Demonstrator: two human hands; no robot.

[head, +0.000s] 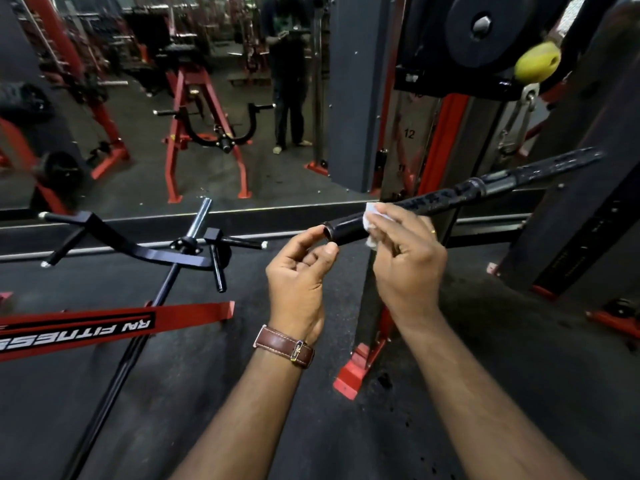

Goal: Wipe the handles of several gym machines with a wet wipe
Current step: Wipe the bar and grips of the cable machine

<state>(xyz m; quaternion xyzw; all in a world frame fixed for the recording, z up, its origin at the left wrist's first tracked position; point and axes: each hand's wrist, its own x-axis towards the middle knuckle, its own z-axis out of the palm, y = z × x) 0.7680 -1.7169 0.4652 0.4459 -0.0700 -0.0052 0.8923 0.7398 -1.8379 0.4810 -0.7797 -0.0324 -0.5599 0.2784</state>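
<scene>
Two bare forearms are reaching up from the bottom edge of the view, the left one wearing a brown leather watch (284, 346) at the wrist. Beyond them, the dark rubber floor (194, 372) is carrying the machines, and a large mirror (194, 98) along the far wall is reflecting red frames and a standing person. A tall dark cable machine (568, 216) is occupying the right side, with a black pulley wheel (498, 27) and a yellow stopper ball (536, 62) near the top right corner. At the left, a red and black T-bar frame (114, 323) is lying along the floor with its black grips spreading out.

From the cable machine, a long black bar handle (429, 202) is slanting down and to the left, its free end sitting between the two hands. The right hand (405, 261) is curling its fingers over the handle from above and pressing a white wet wipe (372, 216) around it, just behind the end cap. Most of the wipe is hidden under the fingers; only crumpled edges are showing above and below the bar. The left hand (298, 271) is pinching the handle's very tip between thumb and forefinger, with the other fingers loosely curled beneath. The two hands are sitting near each other with a short stretch of bare handle between them.
</scene>
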